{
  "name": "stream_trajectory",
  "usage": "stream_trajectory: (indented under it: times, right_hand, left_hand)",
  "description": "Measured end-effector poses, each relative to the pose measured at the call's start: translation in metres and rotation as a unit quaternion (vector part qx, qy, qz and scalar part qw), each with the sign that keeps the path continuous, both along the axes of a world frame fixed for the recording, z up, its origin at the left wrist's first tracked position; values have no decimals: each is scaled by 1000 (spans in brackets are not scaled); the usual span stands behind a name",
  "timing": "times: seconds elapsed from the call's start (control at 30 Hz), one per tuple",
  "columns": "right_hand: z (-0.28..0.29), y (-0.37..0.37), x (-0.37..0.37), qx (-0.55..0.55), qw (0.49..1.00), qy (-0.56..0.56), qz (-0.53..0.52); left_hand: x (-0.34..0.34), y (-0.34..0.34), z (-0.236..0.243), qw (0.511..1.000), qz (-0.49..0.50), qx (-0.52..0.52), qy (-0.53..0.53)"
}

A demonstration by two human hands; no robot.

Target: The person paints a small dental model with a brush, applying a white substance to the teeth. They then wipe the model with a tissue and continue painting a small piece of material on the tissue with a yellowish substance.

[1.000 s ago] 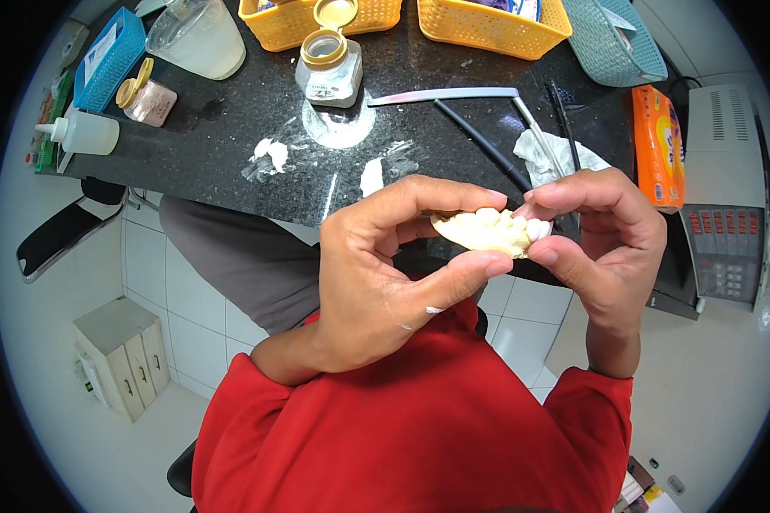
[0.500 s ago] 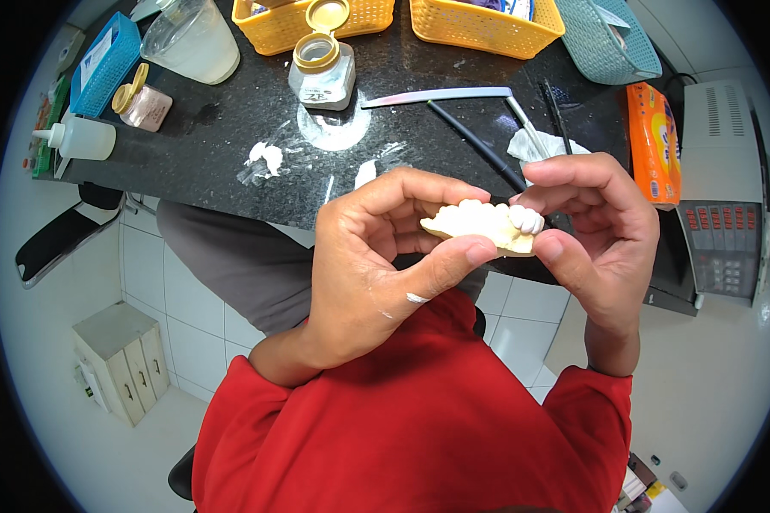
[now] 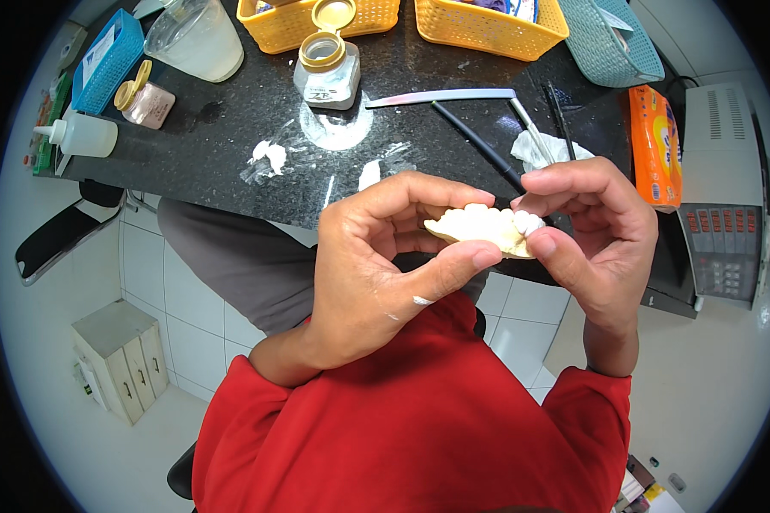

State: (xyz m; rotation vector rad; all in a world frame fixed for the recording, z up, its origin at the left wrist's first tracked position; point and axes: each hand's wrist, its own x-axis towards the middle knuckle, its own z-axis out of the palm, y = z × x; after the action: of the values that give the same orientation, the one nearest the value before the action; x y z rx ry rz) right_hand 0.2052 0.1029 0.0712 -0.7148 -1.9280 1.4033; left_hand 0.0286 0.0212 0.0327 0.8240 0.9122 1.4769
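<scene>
A cream dental cast (image 3: 475, 227) with a row of teeth is held up in front of my red shirt, just off the table's front edge. My left hand (image 3: 381, 256) grips its left and middle part, thumb on the near side and fingers behind. At the right end of the cast sit whiter tooth crowns (image 3: 529, 222). My right hand (image 3: 603, 231) pinches these crowns between thumb and index finger, and its other fingers are curled. The thumb tip covers part of the crowns. White smears mark the base of my left thumb.
On the dark table (image 3: 205, 162) stand an open powder jar (image 3: 329, 81), a smaller jar (image 3: 145, 101), a squeeze bottle (image 3: 90, 137) and a cloudy tub (image 3: 195, 43). Thin tools (image 3: 479, 145) lie by a crumpled tissue (image 3: 543, 147). Baskets (image 3: 488, 38) line the back; an orange packet (image 3: 656, 150) stands right.
My right thumb and index finger have closed in on the white crowns, covering more of them. The cast is tilted slightly differently. The table things appear shifted a little to the right.
</scene>
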Motion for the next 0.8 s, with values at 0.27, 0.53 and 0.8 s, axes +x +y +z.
stream_trajectory:
  times: [0.27,0.53,0.8]
  right_hand:
    - [0,-1,0,-6,1000,12,-7]
    - [1,0,1,-78,997,22,-11]
    - [1,0,1,-64,998,3,-8]
  left_hand:
    - [1,0,1,1000,-2,-6,-6]
    - [1,3,-1,1000,-5,4,-13]
    - [2,2,-1,1000,-5,-1,-28]
